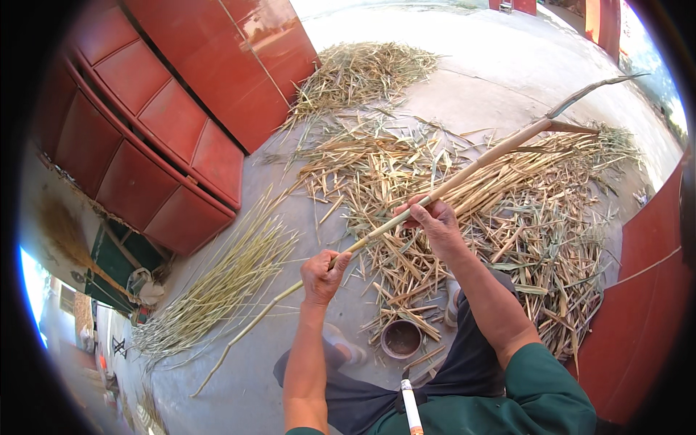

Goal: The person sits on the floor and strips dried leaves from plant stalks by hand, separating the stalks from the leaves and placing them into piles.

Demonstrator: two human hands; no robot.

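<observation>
Both my hands are on one long dry plant stalk [484, 157], possibly sorghum, that slants across my lap from lower left to upper right. My left hand [325, 274] is wrapped around its thinner part. Further up, my right hand [435, 220] holds it between thumb and fingers. Curled dry leaf pieces branch off at the thick far end. Beneath and beyond my right hand lie a bundle of similar stalks [505, 176] and a heap of stripped leaf sheaths [397, 261]. Thin pale stems [228, 277] are gathered on the floor left of my left hand.
A round bowl [401, 338] stands on the concrete floor [223, 375] between my feet. Another leaf heap [370, 73] lies ahead beside red door panels [228, 49]. A red panel [644, 304] stands at right, a broom [81, 250] at left. A cigarette [411, 406] juts into view below.
</observation>
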